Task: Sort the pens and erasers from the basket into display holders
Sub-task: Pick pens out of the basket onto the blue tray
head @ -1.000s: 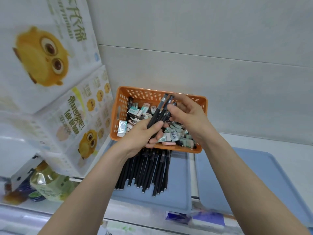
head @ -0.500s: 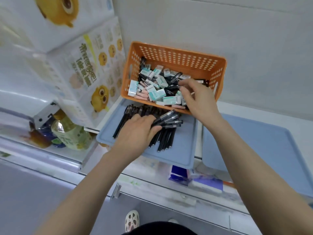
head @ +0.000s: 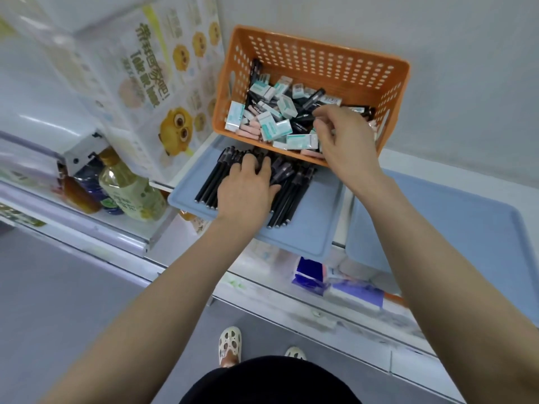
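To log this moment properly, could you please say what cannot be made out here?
Head view:
- Whether the right hand grips anything: its curled fingers hide the tips.
- Pens beneath the left hand: covered by the palm.
- Print on the erasers: too small.
- Second blue tray: cut by the edge.

Pressing left hand (head: 248, 188) flat on black pens (head: 210, 182) lined up in blue tray (head: 309, 228); holding right hand (head: 344, 141) inside orange basket (head: 320, 56), fingers (head: 326, 126) curled among erasers (head: 275, 129).

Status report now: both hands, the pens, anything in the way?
Left hand flat on pens on blue tray. Right hand inside basket, grip unclear. Erasers mixed among pens there.
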A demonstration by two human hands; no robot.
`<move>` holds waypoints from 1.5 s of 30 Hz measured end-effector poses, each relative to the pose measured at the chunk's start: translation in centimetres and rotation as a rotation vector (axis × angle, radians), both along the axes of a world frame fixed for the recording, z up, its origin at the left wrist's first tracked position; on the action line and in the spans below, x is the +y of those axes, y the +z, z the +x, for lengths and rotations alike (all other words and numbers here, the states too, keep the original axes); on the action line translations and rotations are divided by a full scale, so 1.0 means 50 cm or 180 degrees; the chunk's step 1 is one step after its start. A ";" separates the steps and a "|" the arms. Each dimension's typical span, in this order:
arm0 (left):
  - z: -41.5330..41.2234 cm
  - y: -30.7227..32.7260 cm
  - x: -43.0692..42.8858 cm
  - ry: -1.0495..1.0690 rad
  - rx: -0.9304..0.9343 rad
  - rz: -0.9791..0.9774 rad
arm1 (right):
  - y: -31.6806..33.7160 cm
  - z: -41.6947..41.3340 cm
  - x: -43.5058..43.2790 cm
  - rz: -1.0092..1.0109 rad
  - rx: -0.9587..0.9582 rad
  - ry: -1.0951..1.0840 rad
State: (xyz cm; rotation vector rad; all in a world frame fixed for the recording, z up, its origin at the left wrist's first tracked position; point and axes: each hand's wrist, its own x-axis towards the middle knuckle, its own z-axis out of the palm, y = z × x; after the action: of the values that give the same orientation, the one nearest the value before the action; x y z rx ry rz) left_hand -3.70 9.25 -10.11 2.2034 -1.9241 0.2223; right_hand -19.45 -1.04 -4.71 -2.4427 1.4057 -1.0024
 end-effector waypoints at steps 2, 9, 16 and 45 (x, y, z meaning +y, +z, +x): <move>-0.004 0.002 -0.011 0.0033 0.0063 0.0022 | -0.001 -0.002 -0.004 0.0002 0.0018 0.0006; -0.007 -0.029 -0.020 0.0048 -0.0072 0.0213 | -0.002 -0.021 -0.017 -0.0043 -0.0011 -0.0051; 0.039 0.065 -0.034 -0.0249 0.0666 -0.0997 | 0.005 -0.020 -0.023 -0.0118 0.0139 -0.0145; 0.112 0.114 -0.245 -0.0920 0.1060 -0.0293 | 0.095 0.081 -0.089 0.0514 0.2636 -0.0512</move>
State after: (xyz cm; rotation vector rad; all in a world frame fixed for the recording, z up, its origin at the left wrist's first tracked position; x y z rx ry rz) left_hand 1.90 -3.00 -4.41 1.7456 -1.9630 -0.0951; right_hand -15.38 -5.48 0.07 -2.7602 1.8108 0.1791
